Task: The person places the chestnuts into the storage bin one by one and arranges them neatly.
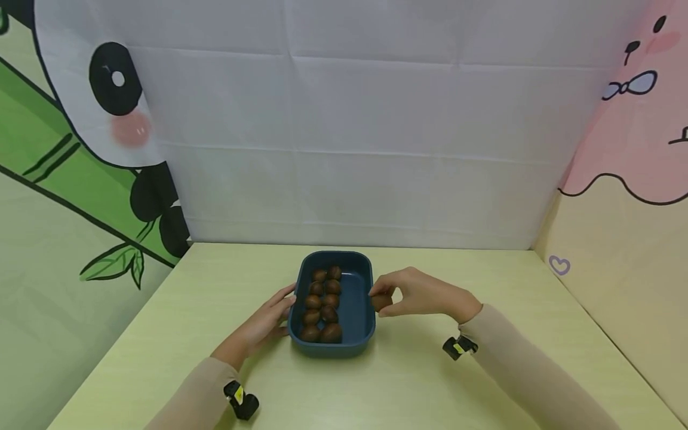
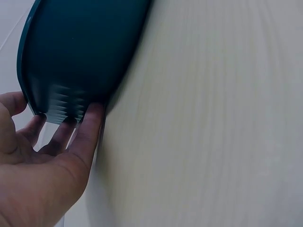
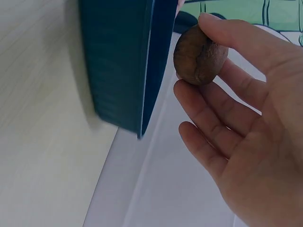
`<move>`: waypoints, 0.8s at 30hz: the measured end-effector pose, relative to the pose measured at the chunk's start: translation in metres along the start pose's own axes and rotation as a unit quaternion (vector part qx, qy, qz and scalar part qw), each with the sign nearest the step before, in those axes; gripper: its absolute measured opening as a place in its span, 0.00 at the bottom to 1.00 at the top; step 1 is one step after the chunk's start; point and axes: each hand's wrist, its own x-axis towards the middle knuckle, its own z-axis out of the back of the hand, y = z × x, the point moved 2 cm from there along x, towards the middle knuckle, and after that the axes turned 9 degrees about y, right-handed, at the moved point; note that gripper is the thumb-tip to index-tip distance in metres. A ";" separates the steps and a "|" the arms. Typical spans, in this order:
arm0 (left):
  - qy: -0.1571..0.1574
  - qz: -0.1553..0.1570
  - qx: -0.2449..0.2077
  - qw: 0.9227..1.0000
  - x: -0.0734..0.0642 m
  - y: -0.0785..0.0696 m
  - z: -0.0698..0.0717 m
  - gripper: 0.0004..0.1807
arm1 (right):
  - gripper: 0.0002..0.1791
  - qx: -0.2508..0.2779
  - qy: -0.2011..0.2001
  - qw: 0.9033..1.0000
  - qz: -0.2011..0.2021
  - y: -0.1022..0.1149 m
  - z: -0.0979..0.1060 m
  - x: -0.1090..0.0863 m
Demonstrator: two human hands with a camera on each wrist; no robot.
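Note:
A dark teal rectangular plastic bin stands on the table, with brown, rounded chestnuts set in two rows along its left part. My left hand is at the bin's left side; in the left wrist view its fingertips touch the ribbed outer wall. Just outside the right rim, my right hand pinches one chestnut between thumb and fingers. This chestnut has a rough, paler patch on one side. Seen from the right wrist, it is beside the bin's rim, with the lower fingers spread loosely beneath.
The pale wood-grain table extends around the bin. A white creased sheet hangs behind it. Cartoon-printed panels stand at left and right. Small black wrist cameras are strapped over both beige sleeves.

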 end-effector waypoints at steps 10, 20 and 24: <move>-0.014 0.005 0.008 1.000 0.001 0.001 0.000 0.33 | 0.16 -0.040 0.050 0.998 0.004 0.007 -0.021 0.044; -0.020 0.009 0.002 1.000 0.002 0.001 -0.001 0.33 | 0.12 -0.072 0.092 0.993 -0.036 0.001 -0.044 0.067; -0.020 0.010 0.003 1.000 0.003 0.002 -0.001 0.33 | 0.12 -0.089 0.106 0.989 -0.057 0.001 -0.049 0.070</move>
